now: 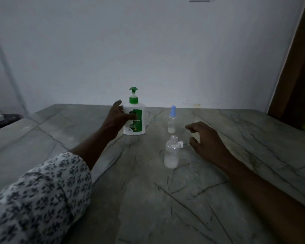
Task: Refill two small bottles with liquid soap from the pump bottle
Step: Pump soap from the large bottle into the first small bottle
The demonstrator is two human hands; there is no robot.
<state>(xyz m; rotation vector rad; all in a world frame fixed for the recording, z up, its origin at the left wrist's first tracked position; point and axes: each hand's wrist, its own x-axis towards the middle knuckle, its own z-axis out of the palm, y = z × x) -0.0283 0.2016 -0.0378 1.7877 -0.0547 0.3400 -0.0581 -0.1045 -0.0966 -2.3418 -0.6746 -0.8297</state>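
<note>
On the pump bottle [138, 120]: "99.9%" (brand blurred).

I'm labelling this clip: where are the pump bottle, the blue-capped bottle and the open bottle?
pump bottle [137, 125]: head view, green label.
blue-capped bottle [172, 122]: head view, clear body.
open bottle [171, 155]: head view, lower body.

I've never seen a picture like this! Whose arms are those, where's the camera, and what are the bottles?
These are a person's arms; the camera sits on their head, looking down. On the grey veined stone table stand three bottles. The left hand grips the white pump bottle with a green top. Right of it stands a clear bottle with a blue cap, and nearer, a small clear bottle with an open neck. The right hand hovers beside that one, fingers curled; it's too dark to tell if it holds anything.
</note>
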